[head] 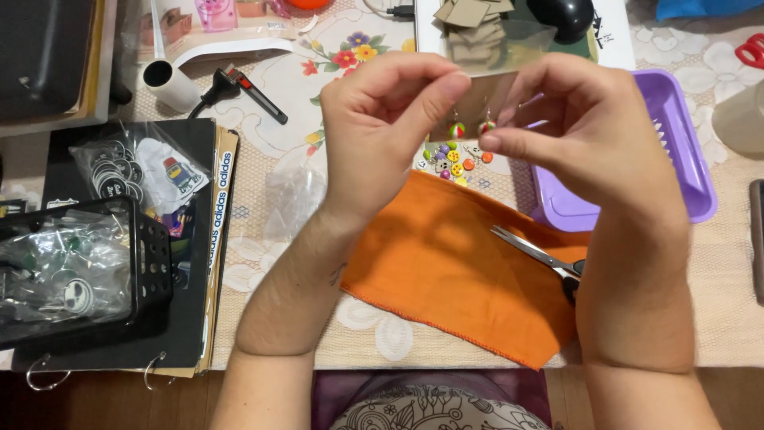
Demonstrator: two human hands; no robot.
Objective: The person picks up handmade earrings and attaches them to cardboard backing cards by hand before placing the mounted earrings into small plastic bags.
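Observation:
My left hand (382, 127) and my right hand (585, 135) are raised together over the table, each pinching an edge of a small clear plastic bag (485, 80). A pair of bead earrings (469, 127) hangs in it, red, green and yellow. Below the hands lies an orange cloth (454, 271) with scissors (537, 256) resting on its right part. A cluster of several small coloured beads (450, 159) sits on the tablecloth just beyond the cloth.
A purple plastic tray (684, 151) stands at the right. A black basket with bagged items (72, 267) sits on a dark folder (195, 263) at the left. A utility knife (256, 94), a white roll (169, 84) and an empty clear bag (293, 199) lie nearby.

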